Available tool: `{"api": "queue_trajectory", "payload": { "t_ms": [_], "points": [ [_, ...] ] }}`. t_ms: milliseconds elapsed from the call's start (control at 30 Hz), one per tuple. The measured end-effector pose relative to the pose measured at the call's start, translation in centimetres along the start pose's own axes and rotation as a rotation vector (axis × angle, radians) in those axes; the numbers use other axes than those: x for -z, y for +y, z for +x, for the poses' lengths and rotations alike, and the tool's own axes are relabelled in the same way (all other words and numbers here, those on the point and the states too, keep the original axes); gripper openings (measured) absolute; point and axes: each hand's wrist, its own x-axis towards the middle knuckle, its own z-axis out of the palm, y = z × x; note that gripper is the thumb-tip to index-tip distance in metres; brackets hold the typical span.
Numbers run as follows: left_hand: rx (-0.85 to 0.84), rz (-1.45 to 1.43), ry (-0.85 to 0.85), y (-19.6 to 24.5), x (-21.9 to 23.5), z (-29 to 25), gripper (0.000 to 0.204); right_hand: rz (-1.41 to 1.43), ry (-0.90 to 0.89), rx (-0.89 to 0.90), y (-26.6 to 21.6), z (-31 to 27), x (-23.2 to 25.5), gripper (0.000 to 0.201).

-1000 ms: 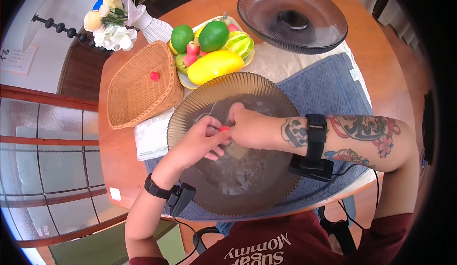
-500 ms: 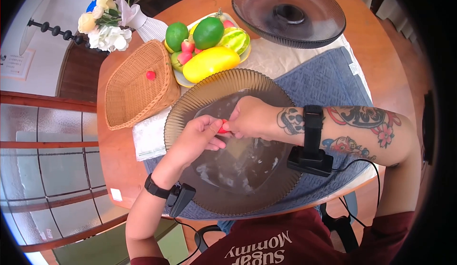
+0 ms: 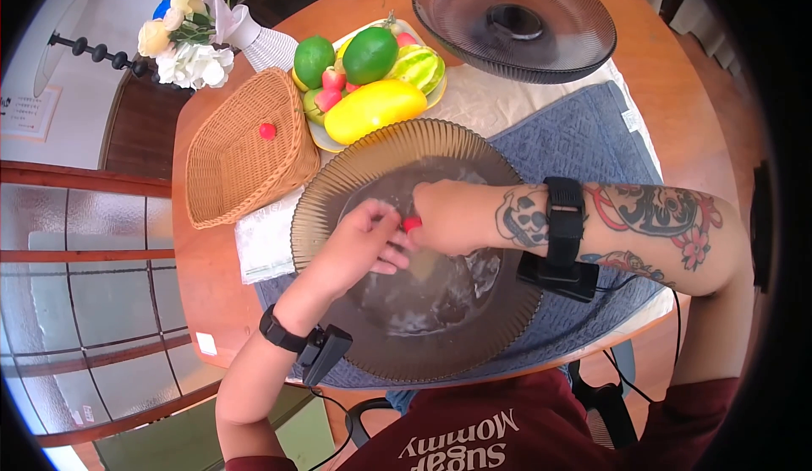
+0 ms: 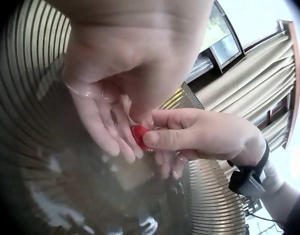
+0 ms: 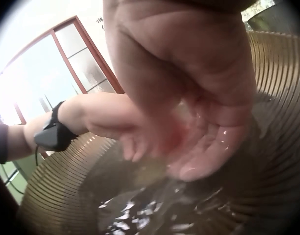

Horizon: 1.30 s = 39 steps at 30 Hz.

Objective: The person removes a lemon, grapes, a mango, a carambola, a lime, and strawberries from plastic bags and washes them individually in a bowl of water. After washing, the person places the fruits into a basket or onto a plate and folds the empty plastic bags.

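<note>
Over a wide, ribbed, smoky glass bowl (image 3: 338, 158) with water in it, my right hand (image 3: 452, 217) pinches a small round red fruit (image 3: 412, 223) that looks like a cherry tomato. Its thumb lies against the fruit in the left wrist view. My left hand (image 3: 362, 243) is just left of it, fingers loosely extended and wet, with the fingertips close beside the fruit. In the right wrist view the fruit is a red blur between the two hands. Another small red fruit (image 3: 267, 131) sits in the wicker basket (image 3: 241, 179) at the left.
Behind the bowl is a plate (image 3: 438, 92) with a yellow papaya-like fruit (image 3: 376, 112), green fruits and others. A second ribbed glass bowl (image 3: 562, 44) stands at the back right. Under the front bowl lies a blue towel (image 3: 567, 150). Flowers (image 3: 193, 57) stand at the back left.
Half a second ago both hands' fingers met on the red fruit. Now the left fingers have come off it, and the right hand has moved slightly right with it. The water surface has rippled.
</note>
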Motion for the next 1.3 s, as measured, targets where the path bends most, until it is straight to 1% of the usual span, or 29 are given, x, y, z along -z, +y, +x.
{"api": "queue_trajectory", "payload": {
  "t_ms": [33, 67, 100, 133, 167, 200, 233, 267, 300, 333, 367, 400, 433, 467, 533, 600, 633, 700, 733, 800, 933, 1000, 1033, 1100, 1133, 1200, 1233, 1267, 1300],
  "points": [
    [-0.049, -0.061, 0.103, 0.0, -0.4, 0.0, 0.03, 0.0, 0.0, 0.0, -1.2, -0.8, 0.5, 0.038],
    [-0.098, -0.122, 0.206, -0.1, -0.6, 0.0, 0.031, -0.021, 0.018, -0.123, -2.3, -1.5, 0.9, 0.038],
    [-0.098, -0.122, 0.206, -0.2, -0.4, 0.1, 0.031, -0.033, 0.027, -0.184, -2.2, -1.4, 0.9, 0.039],
    [-0.037, -0.013, 0.081, -0.3, 0.1, 0.3, 0.033, -0.044, 0.036, -0.246, -2.0, -1.2, 0.8, 0.039],
    [0.024, 0.096, -0.043, -0.4, 0.3, 0.4, 0.036, -0.011, -0.051, -0.183, -0.8, -0.4, 0.4, 0.04],
    [0.021, 0.094, -0.042, -0.2, 0.2, 0.2, 0.036, 0.021, -0.137, -0.121, 0.5, 0.4, 0.0, 0.041],
    [0.14, 0.067, -0.194, 0.3, 0.1, -0.2, 0.04, 0.019, -0.136, -0.122, 0.1, 0.2, 0.2, 0.041],
    [0.258, 0.04, -0.347, 0.6, -0.1, -0.4, 0.044, -0.069, -0.127, -0.117, -0.4, 0.1, 0.4, 0.042],
    [0.241, 0.031, -0.34, 0.2, 0.1, -0.1, 0.049, -0.154, -0.119, -0.111, -0.7, -0.2, 0.6, 0.044],
    [0.241, 0.032, -0.343, 0.1, 0.2, 0.0, 0.049, -0.153, -0.119, -0.114, -0.8, -0.9, 0.8, 0.044],
    [0.212, -0.026, -0.289, 0.1, 0.3, 0.1, 0.051, -0.127, -0.097, -0.036, -0.8, -1.9, 0.9, 0.044],
    [0.183, -0.084, -0.234, 0.1, 0.3, 0.2, 0.054, -0.114, -0.085, 0.003, -0.9, -1.7, 0.8, 0.044],
    [0.182, -0.083, -0.235, 0.1, 0.2, 0.1, 0.054, -0.102, -0.073, 0.043, -0.9, -1.6, 0.6, 0.044],
    [0.164, -0.112, -0.231, 0.1, 0.1, 0.0, 0.053, -0.053, -0.088, -0.077, -1.0, -0.3, 0.0, 0.043],
    [0.146, -0.139, -0.23, 0.1, 0.1, 0.0, 0.053, -0.001, -0.101, -0.197, -0.7, 0.4, -0.6, 0.043],
    [0.167, -0.129, -0.15, 0.0, 0.2, 0.1, 0.055, 0.136, 0.033, 0.015, 0.2, 0.1, -0.9, 0.041],
    [0.168, -0.128, -0.152, 0.0, 0.2, 0.1, 0.055, 0.138, 0.034, 0.013, 0.1, -0.1, -0.9, 0.041],
    [0.09, -0.23, -0.051, 0.1, 0.3, 0.1, 0.048, 0.599, 0.069, 0.04, -0.1, -0.4, -0.6, 0.043],
    [0.09, -0.229, -0.052, 0.1, 0.3, 0.0, 0.048, 0.6, 0.07, 0.04, 0.1, 0.0, -0.7, 0.043],
    [-0.046, -0.332, -0.032, 0.0, 0.2, -0.1, 0.043, 0.701, 0.1, 0.057, 0.6, 0.8, -1.1, 0.039],
    [-0.055, -0.292, -0.054, -0.1, 0.4, 0.0, 0.042, 0.64, 0.141, 0.077, 0.4, 0.3, -1.0, 0.033],
    [-0.029, -0.154, -0.081, -0.1, 0.6, 0.0, 0.039, 0.667, 0.069, 0.017, 0.6, 0.3, -0.6, 0.029],
    [-0.028, -0.155, -0.08, -0.2, 0.5, -0.2, 0.039, 0.668, 0.067, 0.016, 0.7, 0.4, -0.4, 0.029],
    [-0.003, -0.057, -0.071, -0.1, 0.3, -0.6, 0.037, 0.587, -0.098, -0.2, 1.0, 0.8, 0.4, 0.032],
    [-0.001, -0.056, -0.07, -0.2, 0.4, -0.6, 0.037, 0.588, -0.099, -0.199, 1.4, 1.2, 0.7, 0.032],
    [-0.031, -0.027, 0.013, -0.5, 0.8, -0.4, 0.032, 0.666, -0.054, -0.162, 2.2, 2.0, 0.7, 0.034],
    [-0.03, -0.022, 0.012, -0.7, 1.0, -0.3, 0.032, 0.664, -0.046, -0.137, 2.3, 2.2, 0.4, 0.037],
    [-0.08, -0.057, 0.013, -1.0, 1.1, -0.1, 0.031, 0.668, -0.042, -0.135, 3.5, 3.5, -0.4, 0.037],
    [-0.132, -0.093, 0.015, -1.1, 1.2, 0.1, 0.029, 0.778, -0.178, -0.121, 5.0, 5.2, -1.4, 0.039]
  ]
}}
